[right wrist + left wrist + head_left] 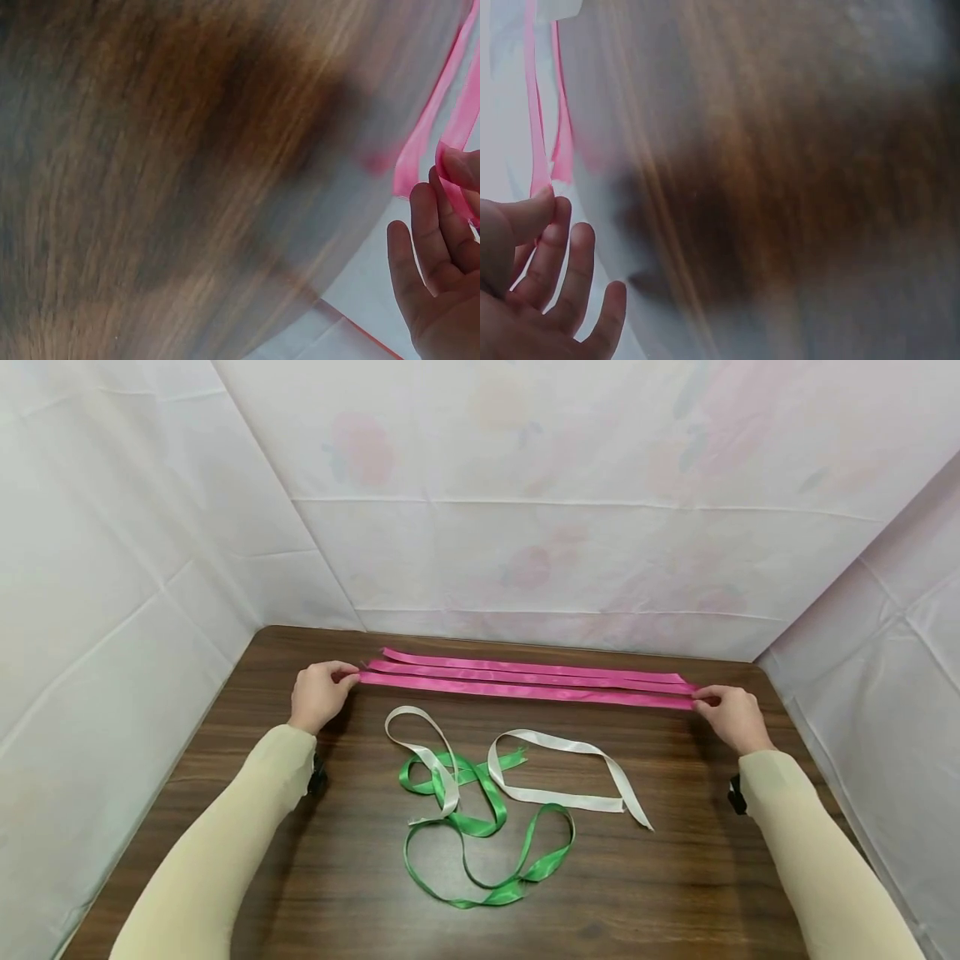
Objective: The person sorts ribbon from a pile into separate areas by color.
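Three pink ribbons run side by side across the back of the table. My left hand [317, 695] pinches the left end of the nearest pink ribbon [525, 692] between thumb and forefinger. At its right end, my right hand [733, 717] pinches it the same way, and the ribbon stretches straight between them. Just behind lie the middle pink ribbon [525, 677] and the farthest pink ribbon [525, 665]. In the right wrist view, a short tail of held ribbon [455, 196] hangs past the thumb, with a loose ribbon end [406, 176] beside it.
Nearer on the brown table [337, 877], green ribbon [491, 818] lies in loose loops under a looped white ribbon [448, 785]. Another white ribbon [573, 799] lies folded to their right. White cloth [540, 560] hangs along the back and both sides.
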`<state>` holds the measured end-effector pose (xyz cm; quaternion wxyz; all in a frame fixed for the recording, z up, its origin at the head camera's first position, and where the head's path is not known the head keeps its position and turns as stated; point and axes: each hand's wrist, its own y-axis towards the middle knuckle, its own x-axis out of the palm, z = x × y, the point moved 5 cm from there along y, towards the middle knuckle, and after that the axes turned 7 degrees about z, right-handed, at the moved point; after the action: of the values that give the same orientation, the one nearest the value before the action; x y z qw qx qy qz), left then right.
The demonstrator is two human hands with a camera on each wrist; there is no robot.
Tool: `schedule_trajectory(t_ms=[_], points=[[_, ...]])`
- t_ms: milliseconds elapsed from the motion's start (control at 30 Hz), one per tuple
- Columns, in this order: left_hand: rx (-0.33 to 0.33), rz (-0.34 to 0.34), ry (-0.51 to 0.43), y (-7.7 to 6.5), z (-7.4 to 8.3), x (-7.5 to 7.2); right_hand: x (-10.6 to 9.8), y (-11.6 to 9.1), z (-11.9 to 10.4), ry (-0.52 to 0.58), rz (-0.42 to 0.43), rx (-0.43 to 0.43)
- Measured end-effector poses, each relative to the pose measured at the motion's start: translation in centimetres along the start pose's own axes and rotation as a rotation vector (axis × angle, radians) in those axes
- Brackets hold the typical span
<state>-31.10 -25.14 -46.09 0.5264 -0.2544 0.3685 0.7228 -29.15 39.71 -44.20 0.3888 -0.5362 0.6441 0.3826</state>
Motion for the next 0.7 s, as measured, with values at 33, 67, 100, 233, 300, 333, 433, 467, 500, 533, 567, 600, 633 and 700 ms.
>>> schedule_trajectory(t_ms=[33,67,100,233,300,333,433,467,500,533,567,600,633,700], points=[[-0.008,0.000,-0.001,0.1,0.0,0.1,0.1,0.1,0.1,-0.003,-0.003,0.008],[-0.018,-0.001,-0.001,0.1,0.0,0.3,0.2,0.2,0.2,-0.008,-0.005,0.015],[-0.025,-0.001,0.000,0.2,-0.1,0.4,0.3,0.3,0.3,-0.014,-0.004,0.019],[-0.057,0.005,-0.005,0.3,-0.1,1.1,0.6,0.5,0.8,-0.038,-0.007,0.038],[-0.064,0.012,-0.004,0.3,-0.1,1.4,0.7,0.6,1.1,-0.045,-0.007,0.048],[-0.068,0.015,-0.003,0.4,-0.1,1.6,0.8,0.7,1.2,-0.047,-0.006,0.054],[-0.071,0.021,0.011,0.6,-0.2,1.8,1.1,0.8,1.4,-0.048,0.006,0.066],[-0.071,0.023,0.017,0.6,-0.2,1.9,1.2,0.8,1.5,-0.049,0.009,0.070],[-0.073,0.025,0.022,0.7,-0.1,1.9,1.3,0.8,1.5,-0.052,0.014,0.073],[-0.078,0.026,0.027,0.7,-0.1,1.9,1.4,0.9,1.5,-0.053,0.018,0.077],[-0.082,0.025,0.034,0.7,-0.1,1.9,1.5,0.9,1.4,-0.053,0.020,0.083],[-0.088,0.022,0.040,0.7,-0.1,1.9,1.5,1.0,1.4,-0.055,0.024,0.088],[-0.094,0.021,0.046,0.7,-0.1,1.9,1.6,1.0,1.4,-0.057,0.028,0.092],[-0.108,0.017,0.058,0.8,-0.1,2.0,1.6,1.1,1.2,-0.059,0.037,0.104]])
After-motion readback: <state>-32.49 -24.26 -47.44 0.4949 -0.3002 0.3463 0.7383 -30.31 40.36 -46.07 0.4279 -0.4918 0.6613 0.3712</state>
